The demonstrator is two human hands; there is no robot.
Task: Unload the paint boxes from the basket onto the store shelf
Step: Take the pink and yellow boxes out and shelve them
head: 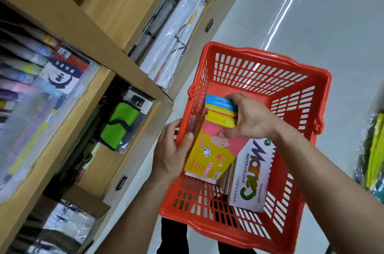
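Note:
A red plastic basket (270, 70) hangs in front of me with several paint boxes inside. My left hand (173, 149) grips the basket's left rim, thumb over the edge. My right hand (247, 118) reaches into the basket, fingers curled over a stack of yellow, pink and blue boxes (220, 112) and thumb against its side. A large yellow and pink box (207, 158) with a palette picture lies tilted under that hand. A white "Maries water colour" box (251, 176) leans at the basket's near right. The wooden store shelf (116, 60) stands to the left.
The shelf compartments hold wrapped stationery packs (41, 95), a green pouch (118, 124) and rolled paper (176, 41). A white tiled floor (311, 14) runs ahead on the right. Wrapped goods (374, 154) line the right edge.

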